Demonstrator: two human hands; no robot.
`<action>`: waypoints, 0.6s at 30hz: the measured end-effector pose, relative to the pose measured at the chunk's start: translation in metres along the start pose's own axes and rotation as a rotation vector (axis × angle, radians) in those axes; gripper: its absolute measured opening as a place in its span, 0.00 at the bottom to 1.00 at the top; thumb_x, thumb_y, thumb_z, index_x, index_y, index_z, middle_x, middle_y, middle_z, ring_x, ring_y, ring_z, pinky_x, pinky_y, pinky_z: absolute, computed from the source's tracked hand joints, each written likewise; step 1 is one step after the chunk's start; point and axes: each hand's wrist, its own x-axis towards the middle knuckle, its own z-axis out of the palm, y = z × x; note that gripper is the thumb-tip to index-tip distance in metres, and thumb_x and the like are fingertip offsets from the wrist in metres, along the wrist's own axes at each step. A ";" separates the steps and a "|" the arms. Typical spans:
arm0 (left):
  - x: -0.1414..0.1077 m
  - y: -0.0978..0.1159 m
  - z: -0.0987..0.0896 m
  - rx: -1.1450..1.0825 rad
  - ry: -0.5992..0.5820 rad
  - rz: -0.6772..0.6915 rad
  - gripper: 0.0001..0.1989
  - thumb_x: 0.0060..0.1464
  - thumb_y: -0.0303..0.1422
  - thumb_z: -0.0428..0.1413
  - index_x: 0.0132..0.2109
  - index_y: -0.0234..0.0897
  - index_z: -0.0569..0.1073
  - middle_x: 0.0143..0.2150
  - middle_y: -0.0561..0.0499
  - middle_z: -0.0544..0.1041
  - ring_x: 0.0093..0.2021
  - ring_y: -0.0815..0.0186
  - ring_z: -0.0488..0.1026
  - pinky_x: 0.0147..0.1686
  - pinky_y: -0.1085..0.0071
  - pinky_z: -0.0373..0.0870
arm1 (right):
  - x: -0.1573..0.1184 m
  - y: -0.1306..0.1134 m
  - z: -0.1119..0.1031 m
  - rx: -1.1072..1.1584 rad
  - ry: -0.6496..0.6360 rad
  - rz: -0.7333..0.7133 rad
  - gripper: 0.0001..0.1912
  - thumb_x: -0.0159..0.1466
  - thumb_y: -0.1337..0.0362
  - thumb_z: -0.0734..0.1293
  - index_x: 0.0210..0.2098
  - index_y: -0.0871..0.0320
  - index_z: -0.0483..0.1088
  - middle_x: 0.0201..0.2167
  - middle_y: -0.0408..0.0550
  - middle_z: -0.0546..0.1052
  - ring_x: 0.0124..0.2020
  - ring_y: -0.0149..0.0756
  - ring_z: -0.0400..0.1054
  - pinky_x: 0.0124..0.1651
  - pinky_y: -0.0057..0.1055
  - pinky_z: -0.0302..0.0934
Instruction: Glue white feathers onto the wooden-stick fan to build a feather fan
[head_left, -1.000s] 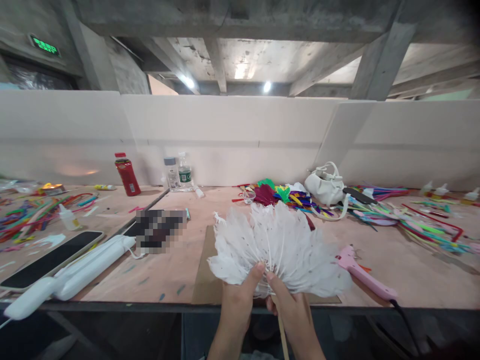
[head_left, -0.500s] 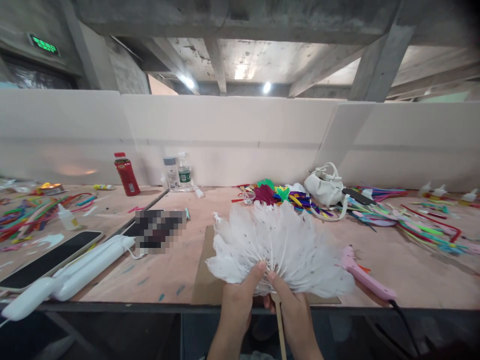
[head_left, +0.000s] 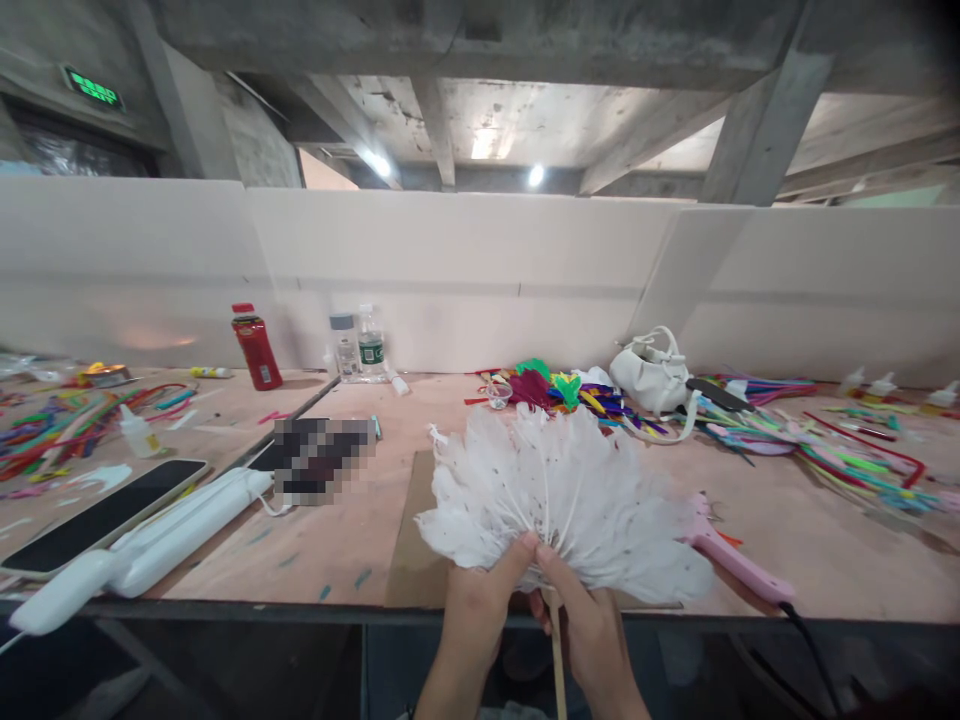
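Note:
A white feather fan (head_left: 555, 480) with a thin wooden handle spreads out before me at the table's front edge. My left hand (head_left: 484, 600) grips its base from the left, thumb pressed on the feather quills. From the other side my right hand (head_left: 585, 610) is closed on the base too, its thumb beside the left one. Most of the fingers are hidden behind the feathers and handle. Under the fan lies a brown cardboard sheet (head_left: 411, 560), partly covered. A pink glue gun (head_left: 739, 568) rests just right of the fan.
Coloured feathers (head_left: 532, 390) and a white handbag (head_left: 651, 370) lie behind the fan. Pipe cleaners (head_left: 840, 455) spread to the right. On the left are a phone (head_left: 105, 515), a white device (head_left: 187, 525), a glue bottle (head_left: 139, 435) and a red bottle (head_left: 256, 350). A white partition (head_left: 465, 260) stands behind.
Both thumbs have shifted slightly downward on the quills, and the fan sits a touch lower in view. The hold stays the same; the whole view has moved very slightly.

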 end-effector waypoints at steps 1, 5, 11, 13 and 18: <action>0.000 0.001 0.000 -0.013 -0.013 -0.011 0.23 0.40 0.39 0.73 0.40 0.31 0.77 0.26 0.52 0.79 0.17 0.67 0.72 0.12 0.73 0.71 | 0.000 -0.002 -0.001 -0.028 -0.023 0.044 0.35 0.63 0.38 0.66 0.11 0.56 0.68 0.10 0.44 0.66 0.17 0.35 0.64 0.25 0.31 0.57; -0.001 0.004 -0.002 -0.044 -0.072 -0.050 0.23 0.40 0.40 0.73 0.40 0.30 0.77 0.21 0.54 0.76 0.13 0.68 0.69 0.10 0.73 0.68 | -0.003 -0.010 -0.003 -0.114 -0.037 0.082 0.34 0.60 0.35 0.65 0.11 0.54 0.68 0.12 0.44 0.69 0.19 0.38 0.67 0.30 0.31 0.61; -0.003 0.005 -0.001 -0.073 -0.072 -0.102 0.21 0.39 0.38 0.73 0.36 0.30 0.76 0.21 0.52 0.77 0.14 0.68 0.69 0.11 0.73 0.69 | -0.006 -0.011 0.002 -0.159 0.064 -0.029 0.32 0.62 0.38 0.65 0.11 0.51 0.64 0.10 0.43 0.68 0.17 0.38 0.66 0.28 0.32 0.61; -0.004 0.006 0.001 -0.083 -0.037 -0.086 0.24 0.37 0.36 0.73 0.40 0.30 0.77 0.23 0.53 0.78 0.14 0.68 0.69 0.11 0.74 0.68 | -0.006 -0.009 0.004 -0.170 0.083 -0.078 0.31 0.62 0.41 0.65 0.11 0.51 0.63 0.10 0.42 0.68 0.17 0.37 0.66 0.29 0.32 0.61; -0.006 0.010 0.005 -0.091 -0.026 -0.052 0.32 0.36 0.36 0.74 0.50 0.31 0.77 0.27 0.51 0.80 0.16 0.69 0.70 0.12 0.75 0.67 | -0.004 -0.003 0.003 -0.202 0.115 -0.144 0.28 0.64 0.47 0.65 0.12 0.51 0.63 0.10 0.41 0.67 0.17 0.37 0.65 0.36 0.33 0.63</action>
